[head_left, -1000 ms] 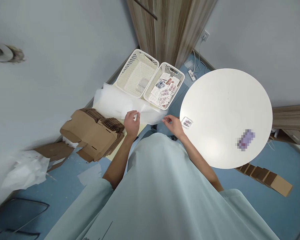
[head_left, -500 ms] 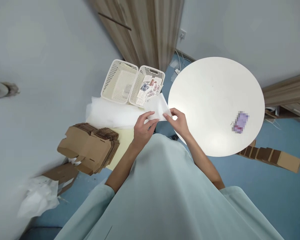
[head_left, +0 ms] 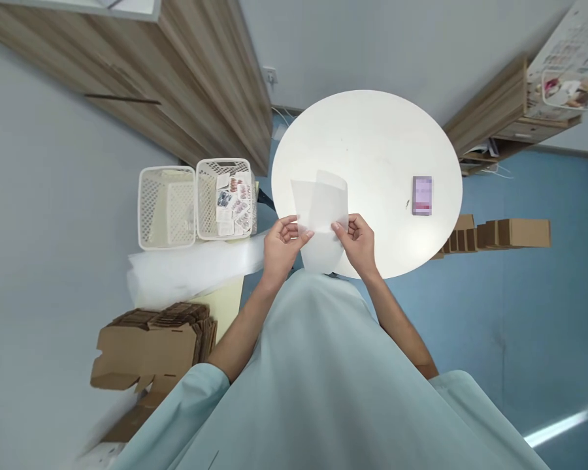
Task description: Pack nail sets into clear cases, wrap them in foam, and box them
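The person's left hand (head_left: 280, 251) pinches a thin, see-through white sheet (head_left: 329, 207) by its left side; the right hand (head_left: 359, 243) pinches the right side, so the hands are apart with the sheet between them; I see it held up over the near edge of the round table (head_left: 372, 137); a blurred purple thing (head_left: 422, 196) lies on the table's right; to the left, a left basket (head_left: 151, 202) adjoins a right basket (head_left: 206, 202) with small packs (head_left: 235, 205); nearer lie white sheeting (head_left: 176, 275) and flat cardboard (head_left: 149, 351).
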A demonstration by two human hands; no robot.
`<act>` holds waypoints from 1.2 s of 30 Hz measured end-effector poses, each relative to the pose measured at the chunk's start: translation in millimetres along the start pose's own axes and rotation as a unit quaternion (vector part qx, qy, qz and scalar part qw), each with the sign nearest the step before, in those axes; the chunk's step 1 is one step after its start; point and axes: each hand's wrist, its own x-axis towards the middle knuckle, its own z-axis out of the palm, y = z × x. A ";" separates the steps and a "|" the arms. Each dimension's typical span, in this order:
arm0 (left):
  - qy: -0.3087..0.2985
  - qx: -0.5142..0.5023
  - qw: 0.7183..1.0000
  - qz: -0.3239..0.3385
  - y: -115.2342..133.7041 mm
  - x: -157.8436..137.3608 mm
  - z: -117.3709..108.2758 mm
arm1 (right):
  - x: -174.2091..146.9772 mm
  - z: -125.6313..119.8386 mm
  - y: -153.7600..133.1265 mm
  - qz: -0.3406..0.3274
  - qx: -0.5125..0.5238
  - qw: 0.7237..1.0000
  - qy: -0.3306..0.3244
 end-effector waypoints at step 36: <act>-0.057 -0.008 0.992 -0.115 -19.7 78.2 32.9 | 51.1 -87.1 69.4 0.073 -0.012 0.996 0.049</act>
